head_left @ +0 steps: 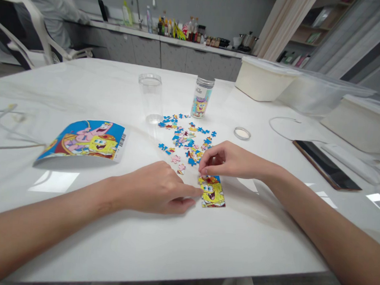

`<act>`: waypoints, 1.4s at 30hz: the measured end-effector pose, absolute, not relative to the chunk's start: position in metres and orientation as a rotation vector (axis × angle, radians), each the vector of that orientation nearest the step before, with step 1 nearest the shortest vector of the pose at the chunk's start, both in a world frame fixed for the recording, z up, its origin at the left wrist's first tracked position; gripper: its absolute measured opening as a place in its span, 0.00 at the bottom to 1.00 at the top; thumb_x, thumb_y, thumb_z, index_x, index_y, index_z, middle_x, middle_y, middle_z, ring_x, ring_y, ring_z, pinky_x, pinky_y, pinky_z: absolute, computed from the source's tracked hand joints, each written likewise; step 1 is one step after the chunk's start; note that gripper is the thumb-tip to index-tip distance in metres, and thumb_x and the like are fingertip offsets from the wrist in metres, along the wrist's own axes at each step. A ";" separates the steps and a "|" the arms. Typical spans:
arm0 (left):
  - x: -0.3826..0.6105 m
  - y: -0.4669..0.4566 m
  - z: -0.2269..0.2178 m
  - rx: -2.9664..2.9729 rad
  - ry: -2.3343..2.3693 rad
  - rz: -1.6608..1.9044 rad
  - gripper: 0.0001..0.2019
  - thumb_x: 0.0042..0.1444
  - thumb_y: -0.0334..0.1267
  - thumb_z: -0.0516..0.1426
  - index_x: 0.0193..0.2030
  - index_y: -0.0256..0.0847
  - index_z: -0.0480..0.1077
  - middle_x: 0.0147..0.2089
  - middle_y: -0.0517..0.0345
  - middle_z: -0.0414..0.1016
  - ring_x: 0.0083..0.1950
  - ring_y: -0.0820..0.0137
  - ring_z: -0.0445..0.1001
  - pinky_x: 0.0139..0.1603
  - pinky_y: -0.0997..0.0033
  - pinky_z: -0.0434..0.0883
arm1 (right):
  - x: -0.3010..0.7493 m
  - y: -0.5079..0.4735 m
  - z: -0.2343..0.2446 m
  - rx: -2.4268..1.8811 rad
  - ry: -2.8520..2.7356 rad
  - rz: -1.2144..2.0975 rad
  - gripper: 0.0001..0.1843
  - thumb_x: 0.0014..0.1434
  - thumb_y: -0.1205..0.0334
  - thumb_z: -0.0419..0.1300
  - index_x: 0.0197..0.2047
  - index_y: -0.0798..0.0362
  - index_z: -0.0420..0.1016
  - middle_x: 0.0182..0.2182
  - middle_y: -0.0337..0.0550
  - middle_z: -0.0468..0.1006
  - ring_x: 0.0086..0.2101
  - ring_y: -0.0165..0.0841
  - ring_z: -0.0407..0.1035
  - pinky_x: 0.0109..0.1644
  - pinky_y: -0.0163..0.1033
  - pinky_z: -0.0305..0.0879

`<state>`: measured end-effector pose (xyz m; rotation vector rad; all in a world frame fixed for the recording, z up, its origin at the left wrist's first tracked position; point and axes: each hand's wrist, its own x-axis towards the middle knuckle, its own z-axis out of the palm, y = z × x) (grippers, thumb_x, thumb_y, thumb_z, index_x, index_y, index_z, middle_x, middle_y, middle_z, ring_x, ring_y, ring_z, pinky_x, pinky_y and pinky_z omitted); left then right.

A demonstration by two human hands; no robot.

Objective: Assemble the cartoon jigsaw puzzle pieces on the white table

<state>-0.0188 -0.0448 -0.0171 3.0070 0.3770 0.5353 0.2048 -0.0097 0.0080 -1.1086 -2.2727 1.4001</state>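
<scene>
A small joined patch of jigsaw puzzle (211, 192), yellow with a cartoon face, lies on the white table (170, 245). My left hand (156, 188) rests beside it, index finger stretched out and touching its left edge, other fingers curled. My right hand (229, 160) is at the patch's top edge, fingertips pinched together on a piece there that I cannot make out. Several loose puzzle pieces (187, 138) lie scattered just beyond both hands.
A curled cartoon picture sheet (86, 140) lies at the left. An empty clear tube (150, 97), a labelled tube (202, 97) and a round lid (242, 133) stand behind the pieces. A phone (325, 164), cables and plastic bins (262, 80) are at the right.
</scene>
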 end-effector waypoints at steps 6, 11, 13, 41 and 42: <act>-0.019 -0.046 -0.017 3.016 0.382 0.489 0.11 0.62 0.33 0.51 0.41 0.41 0.74 0.17 0.67 0.70 0.17 0.78 0.62 0.21 0.75 0.55 | 0.205 -0.009 0.008 -1.092 -2.309 1.438 0.06 0.53 0.62 0.64 0.32 0.56 0.79 0.26 0.41 0.79 0.27 0.27 0.69 0.29 0.32 0.64; -0.019 -0.047 -0.017 2.999 0.399 0.469 0.10 0.61 0.33 0.51 0.41 0.42 0.74 0.18 0.66 0.71 0.17 0.77 0.62 0.21 0.74 0.55 | 0.205 -0.009 0.008 -1.086 -2.354 1.424 0.06 0.53 0.62 0.63 0.32 0.57 0.79 0.26 0.41 0.78 0.26 0.26 0.68 0.29 0.32 0.63; -0.019 -0.047 -0.017 2.999 0.411 0.465 0.10 0.61 0.33 0.51 0.41 0.42 0.74 0.18 0.66 0.71 0.17 0.77 0.62 0.21 0.74 0.55 | 0.205 -0.009 0.008 -1.096 -2.370 1.393 0.06 0.53 0.62 0.63 0.32 0.56 0.79 0.26 0.40 0.78 0.26 0.26 0.68 0.29 0.32 0.62; -0.018 -0.046 -0.016 2.984 0.403 0.520 0.12 0.60 0.32 0.50 0.40 0.42 0.75 0.16 0.66 0.67 0.16 0.78 0.59 0.20 0.75 0.53 | 0.208 -0.009 0.004 -1.121 -2.508 1.244 0.09 0.55 0.58 0.62 0.34 0.54 0.78 0.24 0.38 0.74 0.24 0.26 0.63 0.26 0.33 0.55; -0.018 -0.046 -0.016 2.979 0.401 0.524 0.12 0.60 0.32 0.50 0.40 0.42 0.75 0.16 0.66 0.67 0.16 0.78 0.59 0.20 0.75 0.53 | 0.208 -0.009 0.005 -1.121 -2.506 1.250 0.09 0.55 0.58 0.62 0.34 0.54 0.78 0.24 0.38 0.74 0.24 0.26 0.63 0.26 0.33 0.55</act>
